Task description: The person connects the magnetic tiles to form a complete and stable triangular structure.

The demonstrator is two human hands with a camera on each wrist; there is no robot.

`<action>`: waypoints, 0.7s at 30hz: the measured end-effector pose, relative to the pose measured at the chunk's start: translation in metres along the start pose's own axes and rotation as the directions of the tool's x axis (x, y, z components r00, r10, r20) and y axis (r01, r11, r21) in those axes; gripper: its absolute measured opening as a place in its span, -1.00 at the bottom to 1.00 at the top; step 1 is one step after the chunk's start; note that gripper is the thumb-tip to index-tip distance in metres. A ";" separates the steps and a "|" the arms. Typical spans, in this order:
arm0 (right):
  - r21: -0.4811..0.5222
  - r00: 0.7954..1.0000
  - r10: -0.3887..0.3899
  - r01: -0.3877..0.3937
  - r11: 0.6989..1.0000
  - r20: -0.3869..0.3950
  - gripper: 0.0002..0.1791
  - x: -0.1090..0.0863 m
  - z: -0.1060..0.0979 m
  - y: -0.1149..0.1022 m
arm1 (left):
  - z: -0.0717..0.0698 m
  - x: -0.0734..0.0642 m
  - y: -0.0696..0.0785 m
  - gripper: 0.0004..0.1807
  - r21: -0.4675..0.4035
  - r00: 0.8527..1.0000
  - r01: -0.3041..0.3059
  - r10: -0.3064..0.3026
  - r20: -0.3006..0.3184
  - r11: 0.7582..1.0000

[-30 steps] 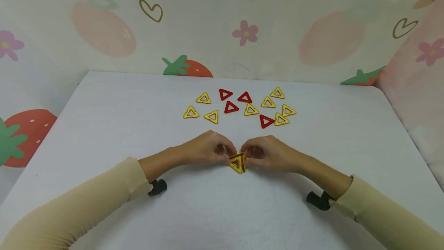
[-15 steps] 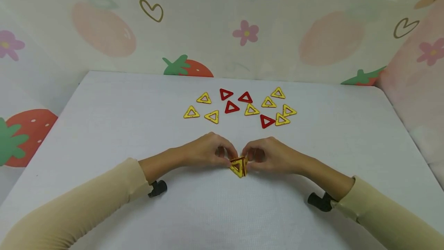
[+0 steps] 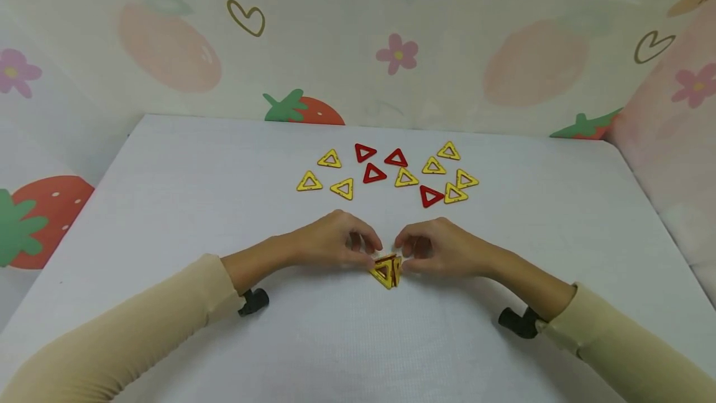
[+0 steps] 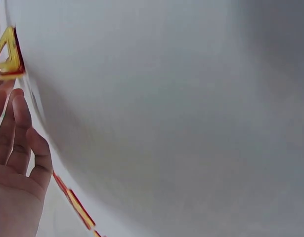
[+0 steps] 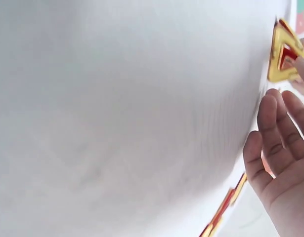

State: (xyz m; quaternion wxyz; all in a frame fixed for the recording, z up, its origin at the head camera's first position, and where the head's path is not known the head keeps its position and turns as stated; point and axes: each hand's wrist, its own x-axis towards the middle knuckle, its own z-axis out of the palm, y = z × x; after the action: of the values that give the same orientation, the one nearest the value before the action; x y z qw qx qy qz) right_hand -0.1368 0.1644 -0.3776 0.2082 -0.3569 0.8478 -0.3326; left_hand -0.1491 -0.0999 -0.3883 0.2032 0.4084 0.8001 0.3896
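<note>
Several triangles [image 3: 390, 273], white table [image 3: 358, 347] (flowered wall [image 3: 447, 11])

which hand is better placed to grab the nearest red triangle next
Probably the right hand: in the head view it lies below that red triangle, while the left hand is farther off. Both flank the yellow pieces between them.

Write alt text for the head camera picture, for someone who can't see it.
A person's left hand and right hand sit close on either side of a small cluster of yellow triangles at a white table. Beyond the hands, four red triangles and eight loose yellow triangles lie scattered before a strawberry-print backdrop.
</note>
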 end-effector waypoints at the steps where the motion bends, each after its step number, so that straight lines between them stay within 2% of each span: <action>1: -0.003 1.000 0.005 -0.005 1.000 -0.014 -0.71 0.000 -0.002 0.001 | -0.002 0.000 -0.001 -0.75 -0.001 1.000 0.010 -0.010 -0.014 1.000; 5: -0.041 0.996 0.027 -0.031 0.999 -0.091 -0.68 0.001 -0.011 0.006 | -0.013 -0.001 -0.005 -0.72 0.012 0.995 0.055 -0.054 -0.086 0.998; 9: -0.082 0.980 0.058 -0.075 0.994 -0.189 -0.62 0.002 -0.022 0.014 | -0.026 -0.002 -0.013 -0.69 0.041 0.978 0.086 -0.076 -0.194 0.995; 12: -0.079 0.963 0.082 -0.106 0.991 -0.258 -0.58 0.001 -0.030 0.021 | -0.035 -0.003 -0.021 -0.65 0.064 0.956 0.114 -0.092 -0.280 0.991; 16: -0.055 0.938 0.126 -0.151 0.987 -0.323 -0.56 0.001 -0.041 0.030 | -0.047 -0.006 -0.030 -0.56 0.085 0.918 0.169 -0.125 -0.375 0.982; 18: -0.044 0.929 0.148 -0.173 0.984 -0.340 -0.55 0.002 -0.045 0.034 | -0.052 -0.007 -0.035 -0.52 0.090 0.903 0.189 -0.137 -0.408 0.978; 21: -0.059 0.922 0.162 -0.195 0.979 -0.352 -0.51 0.003 -0.051 0.039 | -0.059 -0.008 -0.041 -0.50 0.098 0.887 0.206 -0.143 -0.439 0.974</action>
State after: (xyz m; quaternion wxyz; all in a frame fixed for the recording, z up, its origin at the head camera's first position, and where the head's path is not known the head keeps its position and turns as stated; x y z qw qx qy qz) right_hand -0.1867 0.2039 -0.3699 0.0686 -0.2235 0.9146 -0.3300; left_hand -0.2027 -0.1479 -0.3850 0.0270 0.2523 0.8842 0.3923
